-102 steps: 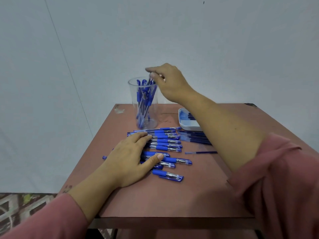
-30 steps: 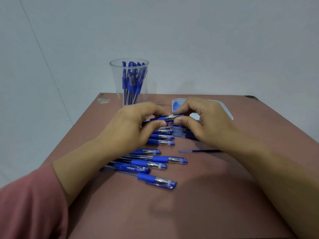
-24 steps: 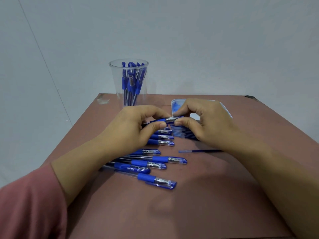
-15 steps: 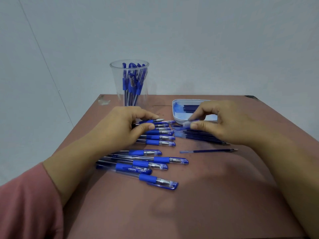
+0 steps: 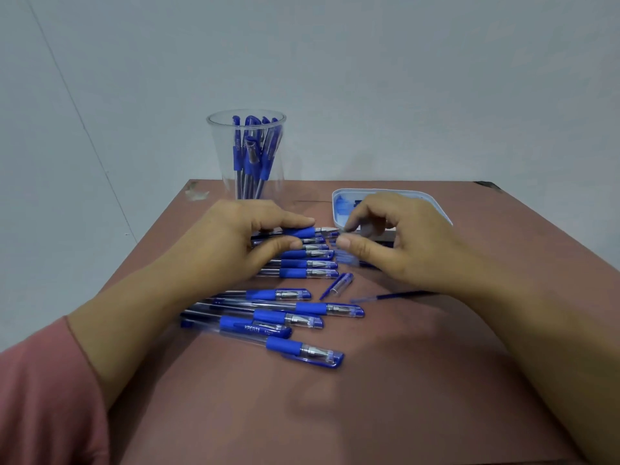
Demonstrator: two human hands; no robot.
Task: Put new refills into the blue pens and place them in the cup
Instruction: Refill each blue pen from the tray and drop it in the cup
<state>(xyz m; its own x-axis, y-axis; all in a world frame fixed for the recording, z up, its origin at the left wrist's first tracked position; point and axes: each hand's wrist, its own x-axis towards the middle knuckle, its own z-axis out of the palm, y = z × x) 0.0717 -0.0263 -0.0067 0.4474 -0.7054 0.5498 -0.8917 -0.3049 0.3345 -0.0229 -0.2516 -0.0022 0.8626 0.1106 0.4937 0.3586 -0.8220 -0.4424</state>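
My left hand (image 5: 241, 243) grips an uncapped blue pen (image 5: 302, 232) just above the table, its metal tip pointing right. My right hand (image 5: 406, 245) hovers with curled, blurred fingers right at that tip; I cannot tell whether it touches the tip. A clear blue pen cap (image 5: 339, 285) lies loose on the table below the hands. A clear cup (image 5: 246, 152) at the back holds several blue pens. Several capped blue pens (image 5: 295, 317) lie in rows under and in front of my left hand. One refill (image 5: 392, 296) lies alone to the right.
A white tray (image 5: 339, 209) stained with blue ink sits at the back right, partly behind my right hand, with dark refills beside it. The brown table (image 5: 369, 404) ends close to the grey wall behind the cup.
My right hand let go of the cap it had pulled off, which now lies on the table, and moved back left to the pen tip. My left hand still holds the pen.
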